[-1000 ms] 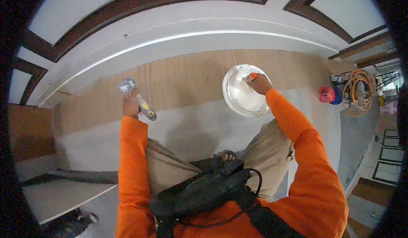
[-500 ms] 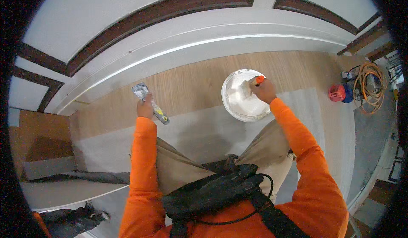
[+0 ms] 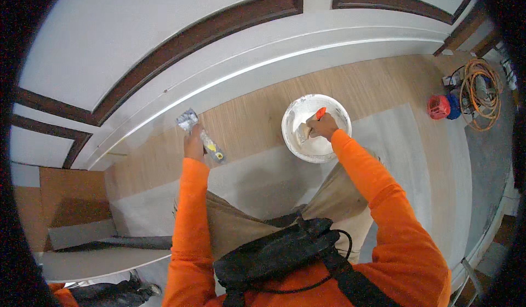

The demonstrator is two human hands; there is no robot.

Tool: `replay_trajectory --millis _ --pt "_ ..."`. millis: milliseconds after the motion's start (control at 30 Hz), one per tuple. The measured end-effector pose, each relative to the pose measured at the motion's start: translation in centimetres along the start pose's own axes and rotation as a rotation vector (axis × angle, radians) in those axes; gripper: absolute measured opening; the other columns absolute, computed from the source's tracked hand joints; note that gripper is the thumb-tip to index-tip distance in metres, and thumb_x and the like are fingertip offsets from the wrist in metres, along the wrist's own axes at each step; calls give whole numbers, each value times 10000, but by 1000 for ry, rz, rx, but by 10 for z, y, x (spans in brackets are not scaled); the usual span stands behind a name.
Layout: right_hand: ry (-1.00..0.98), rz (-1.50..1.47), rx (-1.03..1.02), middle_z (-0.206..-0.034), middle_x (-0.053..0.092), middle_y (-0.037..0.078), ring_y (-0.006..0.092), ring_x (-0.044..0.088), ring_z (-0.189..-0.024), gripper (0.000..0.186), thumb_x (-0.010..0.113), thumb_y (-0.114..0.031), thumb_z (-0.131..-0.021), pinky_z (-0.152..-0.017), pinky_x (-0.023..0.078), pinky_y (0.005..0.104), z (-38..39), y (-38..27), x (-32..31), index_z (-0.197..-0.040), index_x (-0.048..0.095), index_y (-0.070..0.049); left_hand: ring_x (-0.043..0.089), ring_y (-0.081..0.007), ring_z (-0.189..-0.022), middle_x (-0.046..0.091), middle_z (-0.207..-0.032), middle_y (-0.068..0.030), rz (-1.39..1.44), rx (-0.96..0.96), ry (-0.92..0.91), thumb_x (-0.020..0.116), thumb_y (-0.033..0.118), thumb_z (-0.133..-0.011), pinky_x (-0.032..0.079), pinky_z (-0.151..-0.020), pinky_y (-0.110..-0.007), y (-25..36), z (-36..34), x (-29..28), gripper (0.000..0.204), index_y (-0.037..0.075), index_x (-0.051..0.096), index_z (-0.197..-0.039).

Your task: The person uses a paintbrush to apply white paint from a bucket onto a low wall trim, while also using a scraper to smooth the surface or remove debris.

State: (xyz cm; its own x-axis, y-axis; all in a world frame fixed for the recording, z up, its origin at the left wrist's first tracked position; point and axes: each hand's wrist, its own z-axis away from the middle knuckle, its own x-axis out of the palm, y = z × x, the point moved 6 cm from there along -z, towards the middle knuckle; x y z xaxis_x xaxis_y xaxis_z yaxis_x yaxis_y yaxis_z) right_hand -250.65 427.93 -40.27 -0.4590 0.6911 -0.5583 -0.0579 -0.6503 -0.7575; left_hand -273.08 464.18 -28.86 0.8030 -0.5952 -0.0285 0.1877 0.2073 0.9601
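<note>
My left hand is closed round a wide putty knife with a grey and yellow handle; white filler smears its blade. It hangs over the wood floor near the wall base. A round white bucket stands in front of me, its inside coated with white filler. Over the bucket, my right hand grips an orange-handled putty knife. That knife's pale blade points down to the left, inside the rim; whether it touches the filler is hard to tell.
Ahead runs a white wall with a baseboard and dark brown trim. A grey sheet covers part of the floor. At right lie a coiled orange hose and a red container. Another person's legs show lower left.
The right hand with its putty knife has moved left and down, deeper over the bucket. The left hand still holds its knife, slightly shifted right. The whole view has turned a little.
</note>
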Motion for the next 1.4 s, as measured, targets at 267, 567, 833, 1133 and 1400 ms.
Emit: replay_trajectory --millis 267,567,833,1133,1400 --pt "-263 -575 234 -800 615 123 204 628 -653 231 646 -137 -755 -588 555 306 29 7 -35 -906 580 24 527 -144 -540 553 -709 -40 -22 92 -62 585 397 -767 408 -470 -291 83 28 17 357 41 589 -802" --pt "-291 -796 209 -831 554 75 163 547 -853 236 534 -160 -849 -742 496 244 60 -18 -99 -1021 532 2 490 -123 -457 524 -586 -17 -50 -140 -9 559 372 -791 361 -414 -273 79 23 -27 289 91 571 -725" --pt "-160 -1420 312 -760 548 41 128 564 -709 91 484 -119 -868 -631 499 202 75 -19 -135 -891 524 -41 471 -138 -394 486 -542 -26 62 -190 10 571 337 -769 358 -362 -286 92 4 -38 289 59 527 -701" --pt "292 -1594 651 -652 556 58 158 576 -613 151 483 -145 -827 -460 493 234 143 -50 -121 -826 545 -7 442 -141 -379 463 -519 -26 103 -178 37 567 340 -772 297 -342 -283 99 3 -49 306 59 518 -658" --pt "210 -1323 314 -638 534 70 174 541 -555 184 538 -187 -827 -496 486 253 159 -68 -126 -775 537 -11 423 -133 -371 448 -494 -21 164 -209 73 559 348 -780 291 -341 -278 102 7 -48 317 76 513 -625"
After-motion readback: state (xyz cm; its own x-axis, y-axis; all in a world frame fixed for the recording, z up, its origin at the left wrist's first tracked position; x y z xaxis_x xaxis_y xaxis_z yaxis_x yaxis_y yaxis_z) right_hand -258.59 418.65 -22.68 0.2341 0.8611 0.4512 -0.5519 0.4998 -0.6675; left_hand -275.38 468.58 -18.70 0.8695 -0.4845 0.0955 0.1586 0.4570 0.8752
